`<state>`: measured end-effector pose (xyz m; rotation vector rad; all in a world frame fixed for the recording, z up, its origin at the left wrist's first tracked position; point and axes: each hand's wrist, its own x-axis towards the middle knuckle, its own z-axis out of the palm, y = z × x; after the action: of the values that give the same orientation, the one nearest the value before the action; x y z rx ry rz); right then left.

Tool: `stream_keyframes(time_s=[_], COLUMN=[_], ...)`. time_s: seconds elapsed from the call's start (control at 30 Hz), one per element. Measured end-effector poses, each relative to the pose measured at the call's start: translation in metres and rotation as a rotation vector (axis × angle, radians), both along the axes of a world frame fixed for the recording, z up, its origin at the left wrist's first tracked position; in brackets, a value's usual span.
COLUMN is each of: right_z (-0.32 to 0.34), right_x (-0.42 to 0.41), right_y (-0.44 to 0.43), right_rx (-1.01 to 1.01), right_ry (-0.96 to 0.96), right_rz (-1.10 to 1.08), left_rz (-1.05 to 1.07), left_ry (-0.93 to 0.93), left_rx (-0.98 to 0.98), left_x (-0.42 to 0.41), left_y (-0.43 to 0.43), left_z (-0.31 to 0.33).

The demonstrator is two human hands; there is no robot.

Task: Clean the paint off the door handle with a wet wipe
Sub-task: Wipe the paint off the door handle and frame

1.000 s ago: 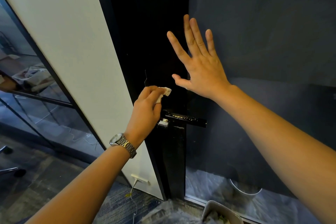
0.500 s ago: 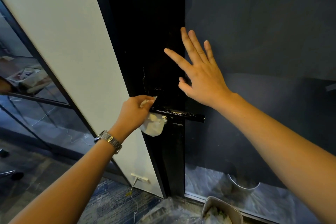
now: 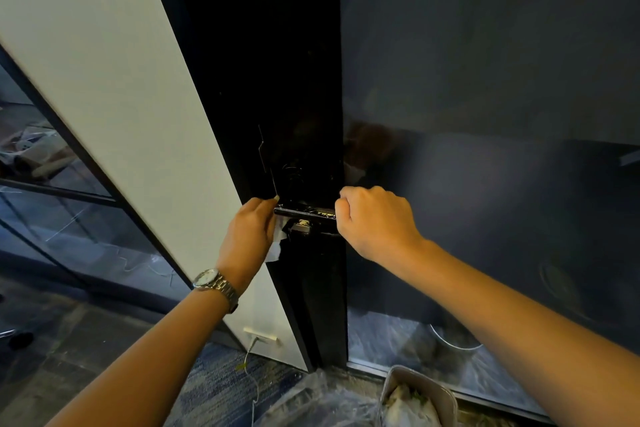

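- The door handle (image 3: pixel 306 212) is black and shiny. It sits level on the edge of a tall black door (image 3: pixel 277 80), a bit below the middle of the picture.
- The top of the handle has small pale specks on it.
- The left hand (image 3: pixel 247 232) is at the left end of the handle. Its grip is closed on the wet wipe (image 3: pixel 278 243), with the fingers curled round it.
- The wipe is white and crumpled. It is pressed against the left end of the handle, and a loose bit hangs down under the hand.
- The right hand (image 3: pixel 375 222) is at the right end of the handle. Its grip is closed round that end, with the knuckles up and the fingers tucked under.
- Only the middle part of the handle shows between the two hands.
- Under the handle is a small silver part of the lock (image 3: pixel 300 226). I cannot tell if the wipe touches it.
- A silver watch (image 3: pixel 214 282) is on the left wrist.
- A white wall panel (image 3: pixel 104 80) stands to the left of the door, and dark glass (image 3: pixel 485 80) is to the right.
- On the floor near the door is a grey bin (image 3: pixel 446 395) with crumpled stuff inside.
- A thin wire (image 3: pixel 254 378) hangs from a little white socket (image 3: pixel 260 334) low on the white panel.
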<state>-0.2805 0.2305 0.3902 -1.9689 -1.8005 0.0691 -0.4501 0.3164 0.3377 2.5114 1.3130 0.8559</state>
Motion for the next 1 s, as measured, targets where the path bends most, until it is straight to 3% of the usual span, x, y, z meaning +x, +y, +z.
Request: stream_keyframes(time_s=[0.13,0.3,0.47,0.6,0.73,0.9,1.0], right_z=[-0.002,-0.001,-0.003,-0.002,-0.003,-0.003,-0.004], right_x=[0.001,0.003,0.005,0.004,0.005,0.005,0.006], right_y=[0.005,0.005,0.007,0.006,0.007,0.008,0.008], right_rx=[-0.038,-0.068,-0.088,-0.084,-0.082,-0.086,-0.081], right_ry=[0.054,0.094,0.113,0.123,0.134,0.134,0.145], right_rz=[0.003,0.042,0.059,0.067,0.075,0.082,0.092], left_rz=[0.164,-0.106,-0.042,-0.251,-0.140,-0.319,-0.165], left_ry=[-0.250,0.006,-0.038,0.127,0.074,0.217,0.079], left_rx=[-0.193,-0.155,-0.150,-0.132,-0.101,-0.083,-0.086], left_x=[0.029,0.021,0.013,0.012,0.009,0.015,0.011], left_y=[-0.008,-0.015,-0.007,-0.012,-0.004,-0.010,-0.002], left_z=[-0.002,-0.011,-0.007,-0.009,-0.006,-0.010,-0.005])
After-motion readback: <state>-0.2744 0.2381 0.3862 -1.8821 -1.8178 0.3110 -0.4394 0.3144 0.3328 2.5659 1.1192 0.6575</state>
